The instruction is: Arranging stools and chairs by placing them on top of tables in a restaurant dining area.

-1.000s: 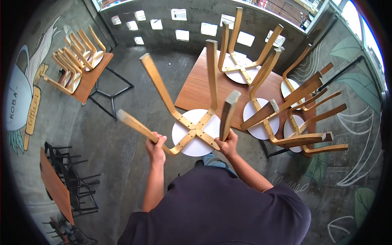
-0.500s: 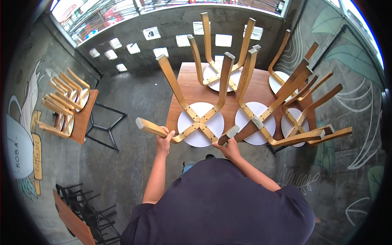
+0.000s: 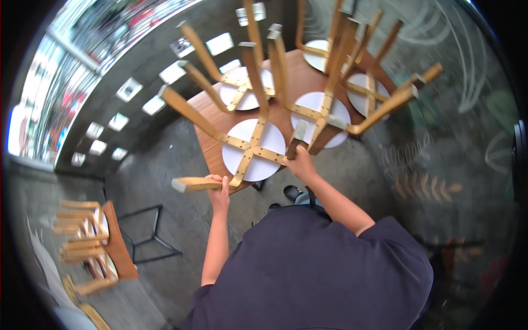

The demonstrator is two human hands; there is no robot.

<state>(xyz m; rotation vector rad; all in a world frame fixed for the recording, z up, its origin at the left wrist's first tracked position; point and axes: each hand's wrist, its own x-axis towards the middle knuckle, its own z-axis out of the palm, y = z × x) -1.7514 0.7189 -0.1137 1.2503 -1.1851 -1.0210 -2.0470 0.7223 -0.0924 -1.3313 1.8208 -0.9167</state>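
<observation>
An upside-down stool (image 3: 252,148) with a round white seat and bent wooden legs rests on the brown wooden table (image 3: 212,146), at its near left corner. My left hand (image 3: 219,191) is closed around the stool's near left leg. Around its near right leg, my right hand (image 3: 300,164) is closed too. Just right of it stands a second upturned stool (image 3: 322,116), its legs rising close to my right hand. Another upturned stool (image 3: 242,88) sits farther back on the same table.
More upturned stools (image 3: 369,93) crowd the table's right side. At the left, a smaller wooden table (image 3: 120,242) on a black metal base (image 3: 157,236) bears several upturned stools (image 3: 88,234). A concrete wall (image 3: 165,44) with square openings runs behind.
The whole view has turned, so the main table appears tilted and higher, and the left table lower. Both hands keep hold of the same two stool legs.
</observation>
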